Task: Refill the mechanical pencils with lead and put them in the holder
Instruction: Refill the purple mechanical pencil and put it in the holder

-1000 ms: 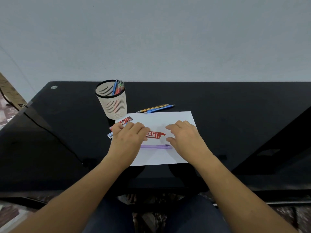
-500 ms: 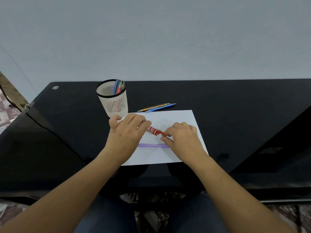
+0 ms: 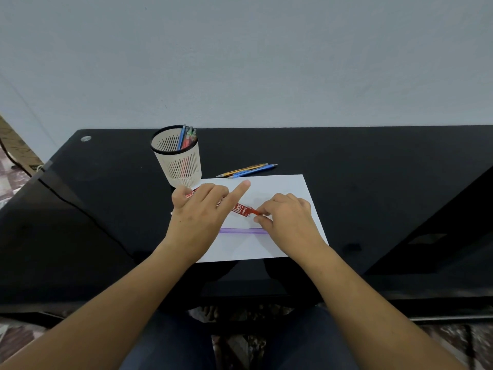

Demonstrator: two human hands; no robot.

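A red lead case (image 3: 241,209) marked 2B is held tilted just above the white paper sheet (image 3: 282,188). My left hand (image 3: 198,212) grips its left end, index finger stretched out. My right hand (image 3: 286,217) pinches the red cap at its right end. A purple mechanical pencil (image 3: 240,231) lies on the paper below the case, its ends hidden by my hands. The beige slotted holder (image 3: 177,158) stands behind my left hand with several pencils in it. A yellow pencil (image 3: 241,170) and a blue pencil (image 3: 253,170) lie beyond the paper.
A second red lead case (image 3: 192,194) lies partly hidden under my left hand by the holder. The black glass table (image 3: 373,182) reaches back to a grey wall. A black cable (image 3: 72,206) crosses the table's left part.
Both hands left the paper and took up the red lead case. My left index finger has stretched out, and my right fingers now pinch the cap end.
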